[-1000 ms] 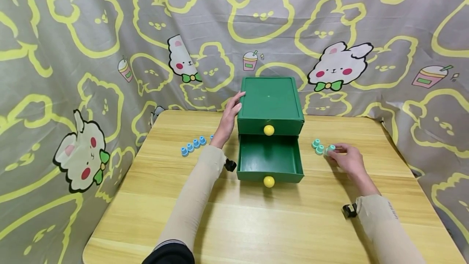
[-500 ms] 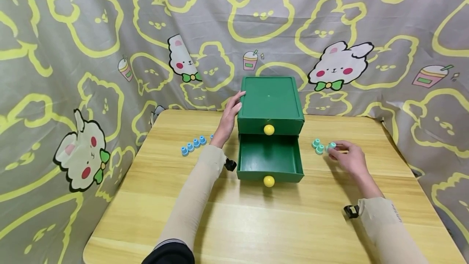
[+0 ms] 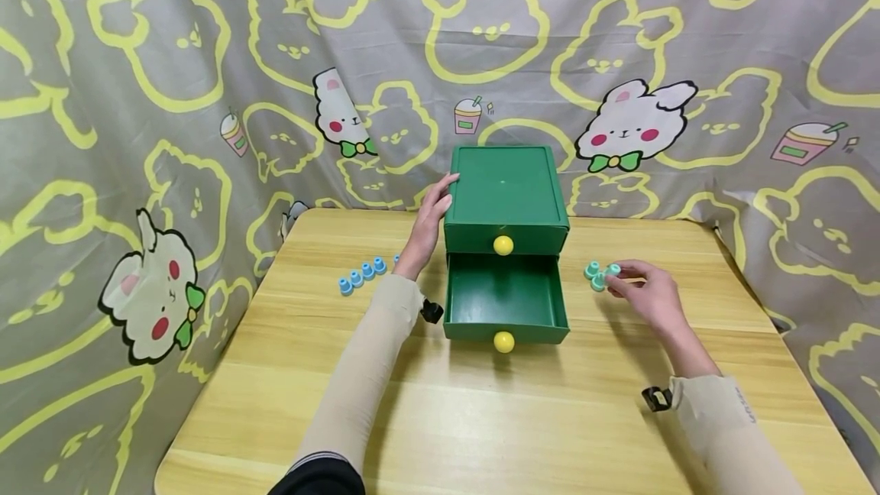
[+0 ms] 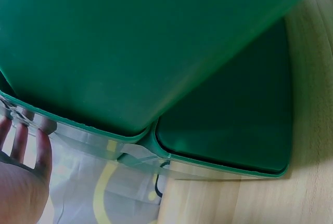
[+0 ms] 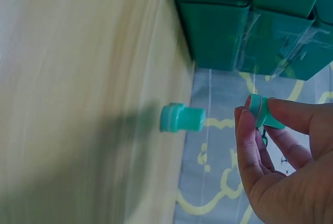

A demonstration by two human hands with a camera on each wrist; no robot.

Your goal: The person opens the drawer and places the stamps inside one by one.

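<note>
A green two-drawer box [image 3: 505, 186] with yellow knobs stands on the table, its lower drawer [image 3: 505, 300] pulled out with nothing in it. My left hand [image 3: 428, 224] rests against the box's left side, fingers extended along it; in the left wrist view its fingers [image 4: 44, 154] lie at the clear-walled side. To the right of the box, my right hand [image 3: 649, 296] pinches a small mint-green stepped plastic peg [image 5: 260, 110] between thumb and fingertips, raised off the table. Two matching pegs [image 3: 592, 270] stand close beside it, wide end down.
Several blue pegs [image 3: 367, 271] stand in a slanting row left of the box, one partly behind the left wrist. The wooden table [image 3: 495, 418] reaches back to a grey patterned curtain [image 3: 385, 44]. The open drawer juts toward the front.
My right hand has lifted the mint-green peg slightly and shifted it left, toward the two standing pegs. My left hand keeps its place on the box.
</note>
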